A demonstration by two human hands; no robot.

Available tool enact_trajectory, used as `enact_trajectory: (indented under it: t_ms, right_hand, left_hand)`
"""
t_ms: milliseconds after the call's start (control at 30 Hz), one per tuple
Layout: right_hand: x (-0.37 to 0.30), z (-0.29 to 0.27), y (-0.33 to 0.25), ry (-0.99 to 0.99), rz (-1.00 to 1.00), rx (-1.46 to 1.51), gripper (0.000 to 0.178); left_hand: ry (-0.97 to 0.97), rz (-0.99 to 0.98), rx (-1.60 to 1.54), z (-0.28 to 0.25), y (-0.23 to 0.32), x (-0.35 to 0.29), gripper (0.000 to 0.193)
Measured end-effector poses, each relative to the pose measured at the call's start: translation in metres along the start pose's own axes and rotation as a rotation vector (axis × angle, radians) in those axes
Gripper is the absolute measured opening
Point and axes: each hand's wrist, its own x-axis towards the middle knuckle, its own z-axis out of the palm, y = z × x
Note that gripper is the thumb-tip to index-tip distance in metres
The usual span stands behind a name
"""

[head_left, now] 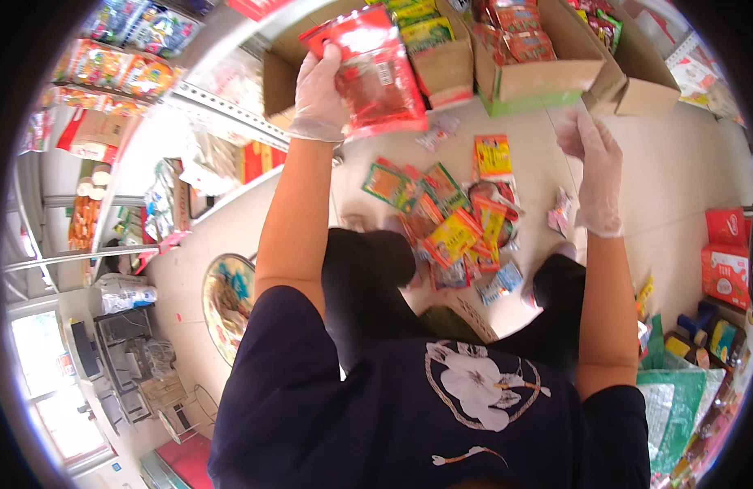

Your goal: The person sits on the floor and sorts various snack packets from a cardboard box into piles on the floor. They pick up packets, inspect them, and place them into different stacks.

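My left hand (319, 102), in a thin translucent glove, is closed on a flat, glossy red plastic packet (382, 85) with a clear window. The thumb presses on its face near the left edge, and my other fingers go out of sight behind it. I have the packet raised off the floor, where it hides part of an open brown cardboard box (443, 69) filled with yellow-and-green packets (428, 33).

My right hand (599, 175), gloved the same way, hangs with its fingers bent, well apart from the left. It is blurred at the tips, so I cannot tell whether they pinch anything. It is nearest in view to a brown cardboard box with a green lower edge (547, 81), which holds shiny red packets (529, 45).

Below, between my feet and the boxes, a loose heap of mixed snack packets lies on the pale tiled floor (295, 212). A yellow-and-red packet (453, 237) lies on top, and a small blue-and-white packet (500, 283) sits at the near edge. A yellow-and-orange packet (493, 155) lies at the far side. A small pink-and-white packet (560, 212) lies apart, to the right of the heap.
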Motion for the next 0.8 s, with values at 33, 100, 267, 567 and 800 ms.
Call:
enact_trajectory:
  t_ms: [33,100,267,567,800]
  right_hand:
    - [0.000,0.000,0.001,-0.023,0.023,-0.018,0.029]
    - [-0.001,0.002,0.004,-0.046,0.050,0.002,0.028]
    - [-0.002,-0.001,0.012,-0.098,0.082,-0.013,0.025]
    - [-0.012,-0.007,0.009,-0.157,0.198,-0.148,0.020]
    - [-0.029,0.002,0.008,-0.149,0.193,-0.325,0.019]
  left_hand:
    - [0.032,0.039,0.063,-0.012,0.007,0.016,0.023]
    - [0.117,0.065,0.305,-0.030,0.032,0.043,0.026]
    - [0.075,0.005,0.175,-0.038,0.043,0.091,0.014]
    - [-0.208,0.784,1.648,-0.206,0.026,0.202,0.046]
    - [0.349,-0.419,0.912,-0.193,0.010,0.217,0.055]
